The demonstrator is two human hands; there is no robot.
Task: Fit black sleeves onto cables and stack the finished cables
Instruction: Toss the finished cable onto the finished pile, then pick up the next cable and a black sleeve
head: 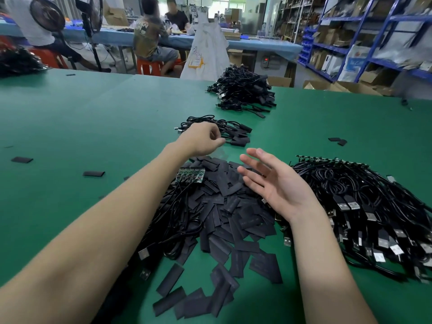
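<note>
Left hand: the left hand [205, 139] reaches over the small stack of finished cables [219, 130], fingers curled; whether its grip pinches a cable, I cannot tell.
Right hand: the right hand [273, 183] hovers above the sleeve heap [231, 220], grip released, holding nothing.
Unsleeved cables: bundle [364, 206] at right on the green table [70, 127].
Doing it well: lay each cable parallel, sleeved ends together.
Containers: none in use; everything lies loose.
</note>
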